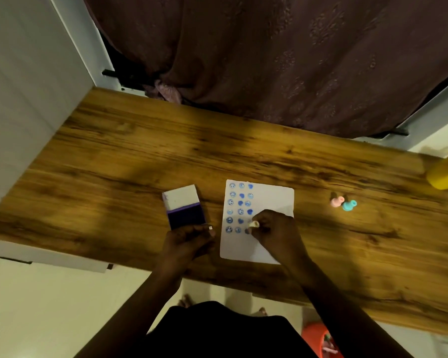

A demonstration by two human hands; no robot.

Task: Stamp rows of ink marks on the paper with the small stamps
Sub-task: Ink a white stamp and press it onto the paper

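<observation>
A white sheet of paper [272, 200] lies on the wooden table [114, 156], with three columns of blue stamped marks down its left side. My right hand [276, 227] pinches a small pale stamp [254, 224] and presses it on the paper at the lowest row of marks. My left hand [189, 240] rests at the near edge of an open ink pad [185, 215], whose white lid is flipped back; whether the fingers grip the pad is unclear. A pink stamp [336, 201] and a teal stamp [349, 204] lie to the right of the paper.
A yellow cup [444, 175] with pens stands at the table's far right edge. A dark curtain [269, 60] hangs behind the table and a white wall [23, 99] borders its left side. An orange container [318, 339] sits on the floor.
</observation>
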